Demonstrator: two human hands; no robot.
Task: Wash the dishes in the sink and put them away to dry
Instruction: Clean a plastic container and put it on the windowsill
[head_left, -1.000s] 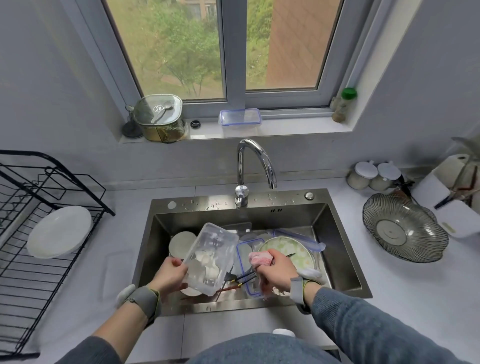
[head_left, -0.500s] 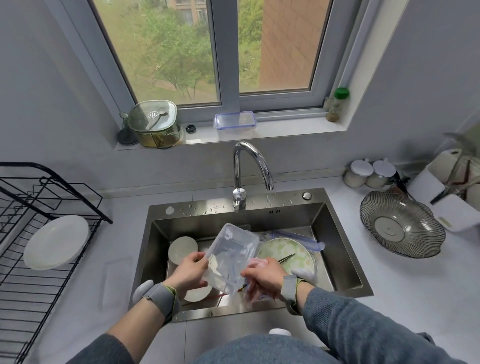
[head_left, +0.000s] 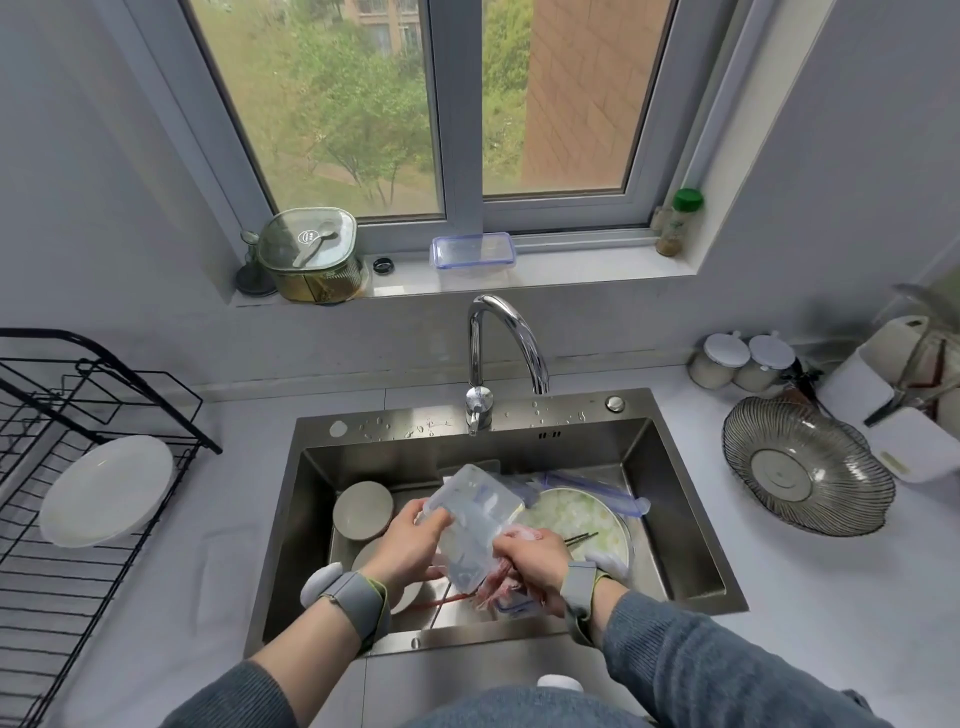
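Over the steel sink (head_left: 685, 525) my left hand (head_left: 410, 545) grips a clear plastic container (head_left: 475, 519), tilted on its side. My right hand (head_left: 530, 561) holds a pink cloth (head_left: 496, 584) pressed against the container's lower right part. Below them in the sink lie a grey bowl (head_left: 361, 509), a white plate (head_left: 402, 597) partly hidden by my left wrist, a green-white plate (head_left: 576, 519) with dark chopsticks (head_left: 582, 539), a blue-rimmed lid (head_left: 592, 491) and red chopsticks (head_left: 447, 600). One white plate (head_left: 104, 491) stands in the black drying rack (head_left: 47, 571) at the left.
The chrome faucet (head_left: 498, 348) arches over the sink's back edge. A ribbed glass bowl (head_left: 805, 467), two white-lidded jars (head_left: 743, 361) and a white utensil holder (head_left: 914, 395) stand on the right counter. The windowsill holds a green lidded pot (head_left: 309, 254), a clear box (head_left: 472, 254) and a spice bottle (head_left: 675, 223).
The container has moved right and turned more edge-on in my left hand. My right hand has brought the pink cloth from beside the container onto it.
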